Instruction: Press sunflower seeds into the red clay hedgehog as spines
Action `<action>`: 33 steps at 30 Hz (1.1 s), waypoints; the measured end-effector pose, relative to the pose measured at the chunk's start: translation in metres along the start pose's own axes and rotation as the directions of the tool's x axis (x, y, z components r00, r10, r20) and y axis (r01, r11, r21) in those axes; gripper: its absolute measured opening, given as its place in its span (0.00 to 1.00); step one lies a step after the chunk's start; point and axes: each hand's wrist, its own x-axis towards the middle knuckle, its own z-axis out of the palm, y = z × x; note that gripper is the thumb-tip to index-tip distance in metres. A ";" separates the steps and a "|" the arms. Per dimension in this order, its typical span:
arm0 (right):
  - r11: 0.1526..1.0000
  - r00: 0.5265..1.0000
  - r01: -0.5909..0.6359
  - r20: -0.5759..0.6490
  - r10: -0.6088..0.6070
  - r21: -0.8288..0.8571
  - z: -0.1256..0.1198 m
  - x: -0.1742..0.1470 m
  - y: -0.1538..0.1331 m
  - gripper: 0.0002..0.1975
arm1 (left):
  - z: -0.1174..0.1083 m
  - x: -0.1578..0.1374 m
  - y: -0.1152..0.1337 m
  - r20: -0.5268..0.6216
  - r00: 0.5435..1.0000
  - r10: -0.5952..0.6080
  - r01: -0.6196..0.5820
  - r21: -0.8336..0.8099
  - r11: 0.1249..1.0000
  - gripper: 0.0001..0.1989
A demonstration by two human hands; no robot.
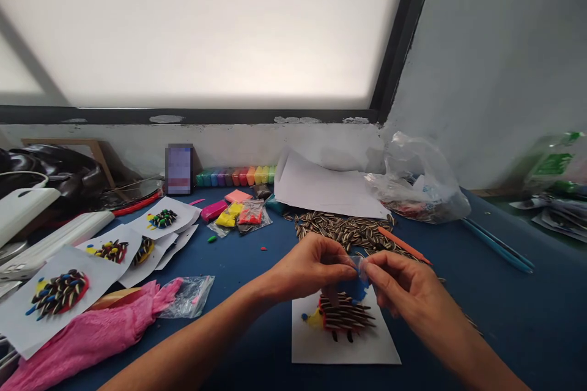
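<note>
Both hands pinch a small clear bag of blue clay (pixel 356 288) in front of me. My left hand (pixel 316 266) grips its left side between thumb and fingers, and my right hand (pixel 406 281) grips the right side near the top edge. Just below the bag lies a white paper sheet (pixel 316 351). On it is a hedgehog (pixel 346 316) made of sunflower seeds, with a red body edge, yellow face, blue nose and dark feet. The bag and fingers partly cover its upper back.
A pile of sunflower seeds (pixel 339 229) lies behind my hands, an orange stick (pixel 403 245) across it. Finished hedgehog sheets (pixel 110 250) and a pink cloth (pixel 110 333) are at left. Clay packets (pixel 229 215), paper stack (pixel 316 186), plastic bag (pixel 422 186) and blue tool (pixel 499 246) stand around.
</note>
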 end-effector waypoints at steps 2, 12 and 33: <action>1.000 1.000 -0.016 0.007 0.016 -0.003 0.000 0.000 0.000 0.16 | 0.000 0.000 0.000 0.003 1.000 0.004 -0.004 -0.010 1.000 0.12; 0.999 0.996 0.028 0.089 -0.026 -0.023 -0.003 -0.002 0.000 0.14 | -0.001 0.000 0.000 -0.021 1.000 -0.023 0.023 -0.014 1.000 0.14; 1.000 0.996 -0.025 0.080 0.026 -0.014 -0.003 0.000 0.005 0.11 | 0.001 0.002 -0.004 -0.006 1.000 0.002 -0.002 -0.072 0.997 0.08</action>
